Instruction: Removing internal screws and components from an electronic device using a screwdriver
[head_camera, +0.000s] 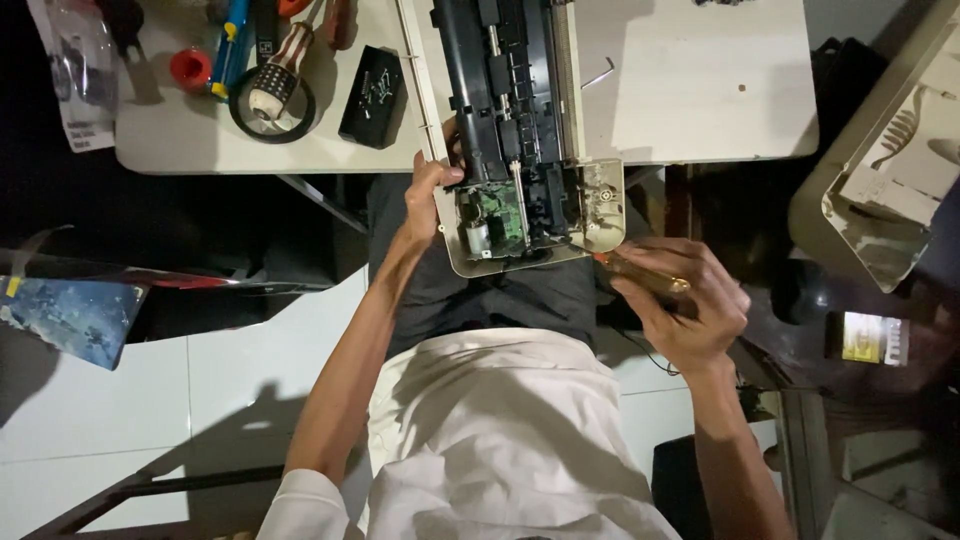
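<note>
We see an opened printer (515, 130) at top centre of the frame, lying on a white surface (690, 90) with its near end hanging over the edge above the person's lap. Beige shell, black inner mechanism, green circuit board (503, 212) exposed at the near end.

Left hand (425, 200), centre frame, grips the printer's left near corner; fingers wrap the beige edge, thumb on top, so this grip is clamped on the shell. The board sits just right of that grip.

Right hand (685, 300), centre right, is closed around a screwdriver (640, 275) with a yellowish handle and an orange bit near the tip. The tip points left toward the printer's lower right corner, just beside it; we cannot tell if it touches. The printer lies up and left of this grip.

Upper left of the frame: a roll of black tape (270, 105), a small black box (371, 84), a red cap (190, 70), a blue and yellow tool (228, 45). A beige printer cover (880, 170) lies at the right edge.
</note>
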